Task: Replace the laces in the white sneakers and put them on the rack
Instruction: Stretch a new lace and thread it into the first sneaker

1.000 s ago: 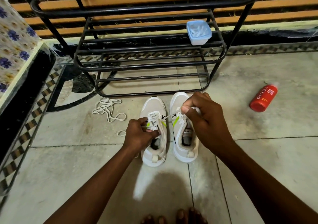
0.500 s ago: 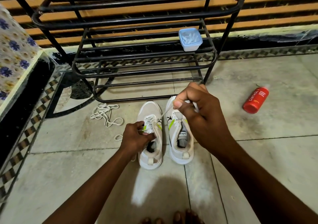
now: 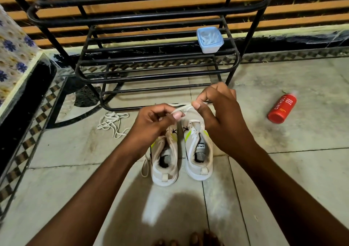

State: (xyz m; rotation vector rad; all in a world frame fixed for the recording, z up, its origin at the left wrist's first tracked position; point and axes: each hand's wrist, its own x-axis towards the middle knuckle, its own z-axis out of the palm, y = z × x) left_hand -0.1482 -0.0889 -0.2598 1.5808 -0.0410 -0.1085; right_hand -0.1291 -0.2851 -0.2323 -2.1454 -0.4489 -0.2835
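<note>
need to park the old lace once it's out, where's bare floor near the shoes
Bare tile lies right of the right sneaker, between it and the red bottle, and in front of both heels. The left is more crowded: a loose lace pile sits between the left sneaker and the rack. Both hands fill the space above the toes.

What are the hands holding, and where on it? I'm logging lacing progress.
Both the left hand and right hand pinch one white lace along its free stretch above the sneakers.
</note>
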